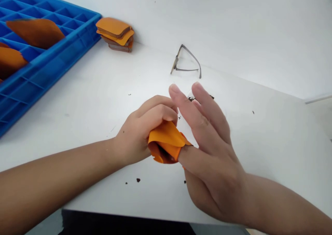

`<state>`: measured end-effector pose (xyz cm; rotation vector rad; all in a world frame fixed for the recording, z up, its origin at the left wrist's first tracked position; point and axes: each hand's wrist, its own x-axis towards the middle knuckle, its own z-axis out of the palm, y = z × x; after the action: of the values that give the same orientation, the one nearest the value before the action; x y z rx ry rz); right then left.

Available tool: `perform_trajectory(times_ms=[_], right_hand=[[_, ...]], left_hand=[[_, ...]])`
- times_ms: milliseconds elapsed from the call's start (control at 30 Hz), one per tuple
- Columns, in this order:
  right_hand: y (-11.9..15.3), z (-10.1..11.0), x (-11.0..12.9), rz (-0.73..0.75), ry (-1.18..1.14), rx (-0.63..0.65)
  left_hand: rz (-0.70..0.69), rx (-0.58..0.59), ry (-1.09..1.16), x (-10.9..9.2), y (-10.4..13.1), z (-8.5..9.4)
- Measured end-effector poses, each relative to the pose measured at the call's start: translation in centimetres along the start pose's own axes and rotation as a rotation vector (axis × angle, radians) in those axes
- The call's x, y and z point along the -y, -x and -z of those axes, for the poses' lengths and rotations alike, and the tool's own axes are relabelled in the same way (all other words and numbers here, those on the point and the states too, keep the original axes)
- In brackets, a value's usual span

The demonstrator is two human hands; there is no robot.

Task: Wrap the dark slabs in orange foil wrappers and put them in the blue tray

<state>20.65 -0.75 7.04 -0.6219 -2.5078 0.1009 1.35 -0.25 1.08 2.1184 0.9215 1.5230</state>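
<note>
An orange piece of sheet material [168, 138], with a darker brown inner side, is folded into an open pouch shape between both hands. My left hand [145, 131] has its fingers curled round the piece's left and upper side. At the right, my right hand [215, 152] holds the piece's edge, with one finger reaching into or behind the fold. Two of that hand's fingers stretch up and away from the material. Its thumb tip is hidden.
A blue divided tray [49, 62] at the upper left holds orange pieces [36, 32]. Beside its corner is a stack of orange pieces [115, 30]. Folded-open glasses [190, 56] lie beyond the hands. Small dark scraps [138, 180] dot the white table [98, 193].
</note>
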Motion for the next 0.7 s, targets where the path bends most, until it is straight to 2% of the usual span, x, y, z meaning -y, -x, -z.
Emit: perform_trajectory(times_ms=[167,400,567,700], right_hand=[[-0.2,0.4,-0.5,-0.010,0.088,-0.018],[-0.6,0.7,-0.7,0.008,0.113,-0.091],[-0.7,1.0,-0.8,0.093,0.077,-0.103],[-0.5,1.3,-0.8,0.088,0.034,-0.034]], left_hand=[[0.035,0.024,-0.061,-0.8,-0.4,0.0],[0.204,0.062,-0.058,-1.0,-0.2,-0.3],[0.175,0.086,-0.033,-0.7,-0.1,-0.3],[0.152,0.110,-0.005,-0.5,-0.2,-0.3]])
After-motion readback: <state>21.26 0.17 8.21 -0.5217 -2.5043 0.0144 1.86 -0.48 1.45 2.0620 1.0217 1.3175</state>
